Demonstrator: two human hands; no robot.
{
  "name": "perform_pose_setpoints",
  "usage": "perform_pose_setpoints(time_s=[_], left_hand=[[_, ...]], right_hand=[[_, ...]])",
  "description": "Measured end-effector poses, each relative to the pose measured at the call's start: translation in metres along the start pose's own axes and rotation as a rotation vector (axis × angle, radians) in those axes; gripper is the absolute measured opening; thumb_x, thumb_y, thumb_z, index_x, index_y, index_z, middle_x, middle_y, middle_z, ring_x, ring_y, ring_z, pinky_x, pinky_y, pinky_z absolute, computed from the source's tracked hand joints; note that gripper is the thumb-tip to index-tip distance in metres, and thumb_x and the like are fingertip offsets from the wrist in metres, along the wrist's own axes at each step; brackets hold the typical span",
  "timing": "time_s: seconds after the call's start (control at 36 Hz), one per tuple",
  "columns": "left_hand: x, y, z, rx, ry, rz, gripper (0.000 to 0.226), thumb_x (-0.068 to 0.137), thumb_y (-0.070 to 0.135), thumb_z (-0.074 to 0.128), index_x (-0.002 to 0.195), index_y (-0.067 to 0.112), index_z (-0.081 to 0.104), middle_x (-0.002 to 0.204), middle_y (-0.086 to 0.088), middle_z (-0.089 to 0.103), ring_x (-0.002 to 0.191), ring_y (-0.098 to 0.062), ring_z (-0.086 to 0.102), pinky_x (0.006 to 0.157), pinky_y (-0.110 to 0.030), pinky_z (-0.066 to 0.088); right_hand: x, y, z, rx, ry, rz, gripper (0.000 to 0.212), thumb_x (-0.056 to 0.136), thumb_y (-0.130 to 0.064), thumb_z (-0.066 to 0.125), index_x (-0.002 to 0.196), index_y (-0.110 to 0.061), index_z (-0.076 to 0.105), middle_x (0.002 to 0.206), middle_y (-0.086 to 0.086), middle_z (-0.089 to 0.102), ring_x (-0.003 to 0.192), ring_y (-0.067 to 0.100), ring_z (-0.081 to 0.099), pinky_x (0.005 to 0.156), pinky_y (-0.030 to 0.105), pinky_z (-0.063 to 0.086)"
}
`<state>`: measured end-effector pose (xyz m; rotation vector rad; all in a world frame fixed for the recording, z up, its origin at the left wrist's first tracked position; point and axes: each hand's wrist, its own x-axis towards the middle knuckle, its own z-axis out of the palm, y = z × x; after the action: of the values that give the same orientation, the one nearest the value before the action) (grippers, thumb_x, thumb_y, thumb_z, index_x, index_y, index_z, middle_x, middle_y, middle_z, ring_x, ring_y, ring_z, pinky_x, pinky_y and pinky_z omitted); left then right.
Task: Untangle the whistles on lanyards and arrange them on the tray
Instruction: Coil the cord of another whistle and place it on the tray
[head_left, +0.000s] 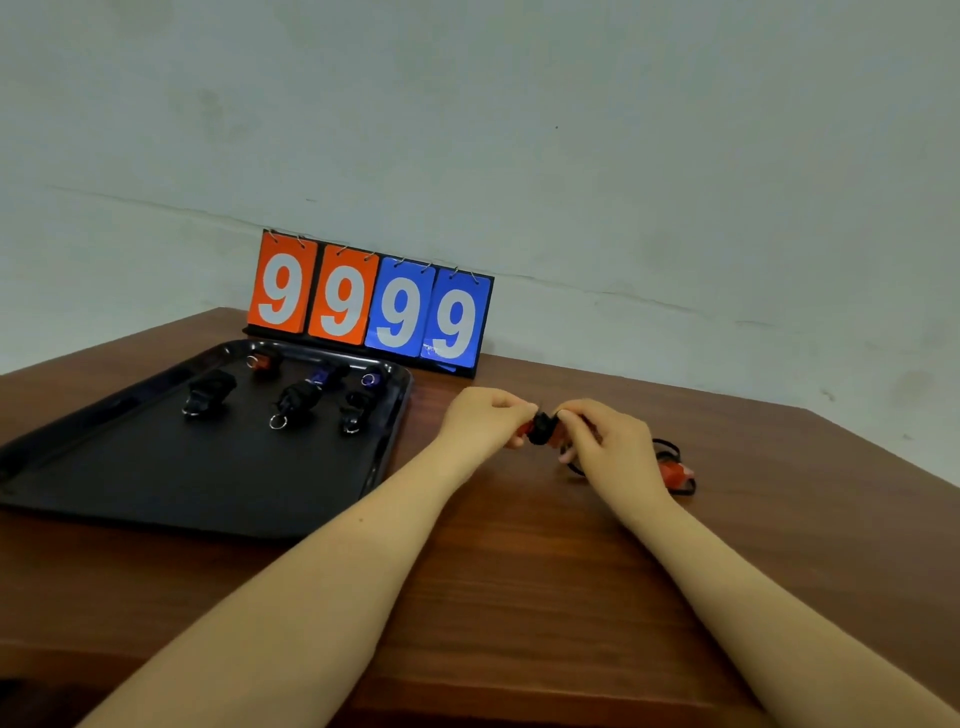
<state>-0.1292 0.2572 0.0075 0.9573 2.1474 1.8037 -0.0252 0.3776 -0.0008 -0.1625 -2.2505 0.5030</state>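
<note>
L hand (480, 418) + R hand (602, 436) fingers pinch red whistle w/ black lanyard (540, 428) above worktop (519, 571), right of tray (156, 483) | 2nd red whistle (675, 473) on worktop behind R hand | scoreboard (371, 304) reads 9999

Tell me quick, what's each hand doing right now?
Left hand: closed, pinching the red whistle with its wound black lanyard.
Right hand: closed, gripping the same whistle bundle from the other side.
</note>
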Motion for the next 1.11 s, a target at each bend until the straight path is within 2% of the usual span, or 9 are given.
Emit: perform_pose_setpoints(time_s=[0.17, 0.28, 0.39, 0.47, 0.56, 0.64, 0.78, 0.89, 1.11], left_hand=[[-0.002, 0.006, 0.009, 0.045, -0.042, 0.116, 0.025, 0.100, 0.025, 0.045, 0.101, 0.018, 0.069, 0.088, 0.002, 0.069, 0.079, -0.013, 0.069, 0.084, -0.038, 0.057], [-0.007, 0.015, 0.017, -0.004, -0.060, 0.197, 0.029, 0.103, 0.021, 0.033, 0.104, 0.018, 0.062, 0.087, 0.007, 0.061, 0.064, -0.008, 0.059, 0.068, -0.024, 0.055], [-0.013, 0.021, 0.025, -0.126, -0.049, 0.224, 0.027, 0.103, 0.020, 0.033, 0.106, 0.016, 0.060, 0.091, 0.002, 0.061, 0.062, -0.002, 0.054, 0.055, -0.012, 0.043], [-0.015, 0.021, 0.027, -0.164, -0.112, 0.195, 0.017, 0.100, 0.023, 0.046, 0.111, 0.021, 0.058, 0.102, 0.000, 0.062, 0.071, -0.002, 0.058, 0.059, -0.012, 0.046], [-0.015, 0.020, 0.025, -0.236, -0.117, 0.150, 0.015, 0.097, 0.020, 0.054, 0.111, 0.016, 0.059, 0.091, 0.002, 0.063, 0.070, -0.007, 0.058, 0.061, -0.016, 0.049], [-0.015, 0.022, 0.020, -0.402, -0.083, 0.104, 0.017, 0.099, 0.018, 0.048, 0.110, 0.016, 0.061, 0.089, -0.003, 0.064, 0.067, -0.012, 0.056, 0.060, -0.022, 0.047], [-0.016, 0.025, 0.014, -0.545, -0.072, 0.013, 0.019, 0.100, 0.023, 0.048, 0.103, 0.015, 0.064, 0.073, -0.002, 0.062, 0.058, -0.010, 0.054, 0.053, -0.020, 0.043], [-0.016, 0.023, 0.011, -0.599, -0.034, -0.067, 0.021, 0.099, 0.026, 0.049, 0.103, 0.011, 0.063, 0.066, -0.002, 0.058, 0.052, -0.008, 0.052, 0.047, -0.018, 0.041], [-0.015, 0.023, 0.009, -0.671, 0.000, -0.165, 0.027, 0.101, 0.031, 0.045, 0.103, 0.009, 0.061, 0.069, -0.004, 0.056, 0.052, -0.009, 0.049, 0.047, -0.018, 0.038]], right_hand=[[0.008, -0.005, 0.002, 0.253, 0.067, 0.218, 0.018, 0.099, -0.017, 0.047, 0.095, -0.018, 0.064, 0.063, 0.000, 0.062, 0.048, 0.004, 0.053, 0.052, 0.015, 0.046], [0.012, -0.005, 0.003, 0.356, 0.090, 0.321, 0.022, 0.101, -0.017, 0.044, 0.093, -0.018, 0.064, 0.060, 0.001, 0.060, 0.044, 0.003, 0.051, 0.049, 0.015, 0.045], [0.014, -0.007, 0.003, 0.476, 0.136, 0.421, 0.027, 0.101, -0.017, 0.042, 0.087, -0.015, 0.066, 0.059, 0.004, 0.059, 0.047, 0.009, 0.050, 0.050, 0.022, 0.045], [0.015, -0.009, 0.002, 0.502, 0.158, 0.451, 0.027, 0.100, -0.018, 0.044, 0.084, -0.020, 0.066, 0.068, 0.006, 0.065, 0.056, 0.011, 0.056, 0.052, 0.022, 0.047], [0.014, -0.010, 0.000, 0.576, 0.134, 0.500, 0.026, 0.099, -0.019, 0.047, 0.088, -0.013, 0.069, 0.070, 0.007, 0.065, 0.057, 0.012, 0.055, 0.053, 0.022, 0.046], [0.013, -0.009, -0.001, 0.685, 0.071, 0.529, 0.025, 0.098, -0.021, 0.051, 0.091, -0.005, 0.069, 0.069, 0.005, 0.062, 0.056, 0.011, 0.052, 0.054, 0.023, 0.043], [0.013, -0.012, -0.003, 0.864, -0.041, 0.542, 0.015, 0.095, -0.012, 0.054, 0.102, -0.008, 0.066, 0.075, 0.006, 0.064, 0.067, 0.015, 0.057, 0.056, 0.024, 0.044], [0.013, -0.015, -0.003, 0.836, -0.062, 0.517, 0.020, 0.093, -0.006, 0.055, 0.112, -0.010, 0.064, 0.084, 0.010, 0.066, 0.069, 0.015, 0.061, 0.058, 0.023, 0.048], [0.009, -0.014, -0.005, 0.730, -0.080, 0.495, 0.012, 0.093, -0.012, 0.058, 0.099, -0.006, 0.066, 0.075, 0.003, 0.065, 0.064, 0.009, 0.058, 0.060, 0.020, 0.048]])
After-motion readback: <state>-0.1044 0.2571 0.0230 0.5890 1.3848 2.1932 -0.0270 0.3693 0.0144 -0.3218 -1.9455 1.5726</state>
